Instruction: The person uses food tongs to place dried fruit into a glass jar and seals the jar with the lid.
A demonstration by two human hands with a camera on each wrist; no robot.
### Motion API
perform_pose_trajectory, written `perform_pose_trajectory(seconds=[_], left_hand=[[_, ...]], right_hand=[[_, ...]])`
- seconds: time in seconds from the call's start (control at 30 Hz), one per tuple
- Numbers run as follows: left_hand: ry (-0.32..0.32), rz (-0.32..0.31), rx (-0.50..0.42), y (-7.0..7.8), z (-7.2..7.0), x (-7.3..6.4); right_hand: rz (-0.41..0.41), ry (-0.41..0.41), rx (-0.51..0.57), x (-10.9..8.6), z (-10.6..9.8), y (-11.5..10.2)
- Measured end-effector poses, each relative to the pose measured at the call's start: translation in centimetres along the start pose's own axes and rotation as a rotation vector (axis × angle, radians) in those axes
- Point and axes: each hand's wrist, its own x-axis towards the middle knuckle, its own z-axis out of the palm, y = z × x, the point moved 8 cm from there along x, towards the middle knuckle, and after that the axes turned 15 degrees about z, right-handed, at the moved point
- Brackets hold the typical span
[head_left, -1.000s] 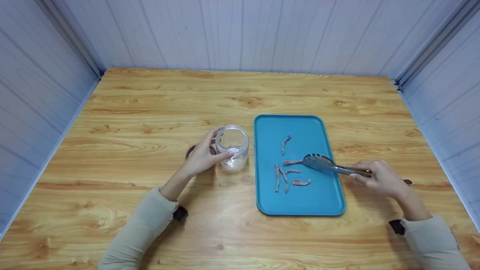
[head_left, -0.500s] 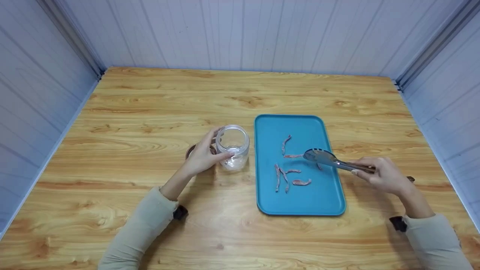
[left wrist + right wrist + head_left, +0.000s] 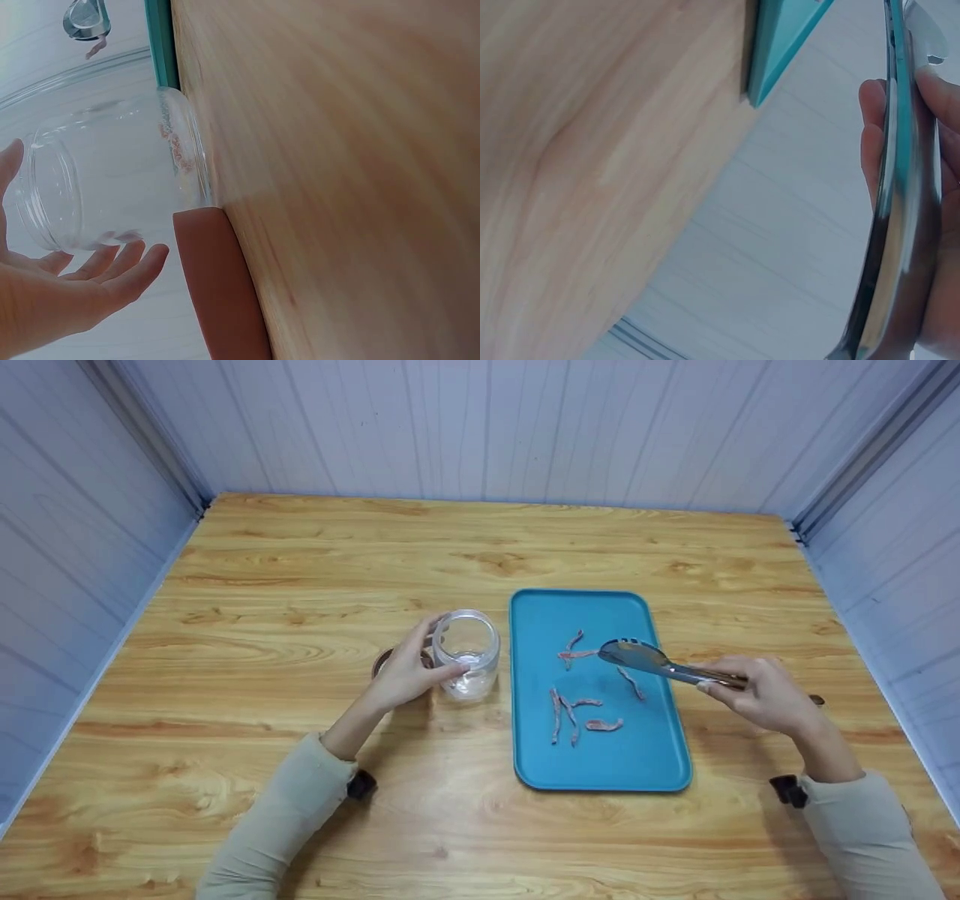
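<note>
My left hand point(image 3: 405, 675) holds a clear jar point(image 3: 475, 684), thumb on its near side and fingers round its left. The jar stands upright, with no lid on its mouth. My right hand point(image 3: 766, 701) grips metal tongs point(image 3: 639, 657) by the handles, above the blue tray point(image 3: 600, 772). From the tongs' tip sticks out a thin, reddish, whitish-coated strip point(image 3: 96, 48), hanging in the left wrist view. Several similar strips point(image 3: 556, 716) lie on the tray, and one strip point(image 3: 631, 683) lies under the tongs.
A brown round lid point(image 3: 221, 289) lies on the wooden table point(image 3: 315, 585) just left of the jar, partly behind my left hand. The tray is close to the jar's right side. Pale panel walls point(image 3: 450, 435) stand round the table.
My right hand has lifted the tongs and a pinched strip up and away from me over the tray. The strip beneath has come into view. My left hand and the jar stay put.
</note>
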Motion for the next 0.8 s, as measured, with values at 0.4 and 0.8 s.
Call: perform_pose_trajectory(seconds=[0.4, 0.8], left_hand=[[0.007, -0.002, 0.001, 0.1, 0.0, -0.1], [0.000, -0.005, 0.006, -0.1, 0.1, 0.0]], right_hand=[[-0.060, 0.028, 0.041, 1.3, -0.7, -4.1], [-0.163, 0.006, 0.065, 3.1, -0.1, -5.8]])
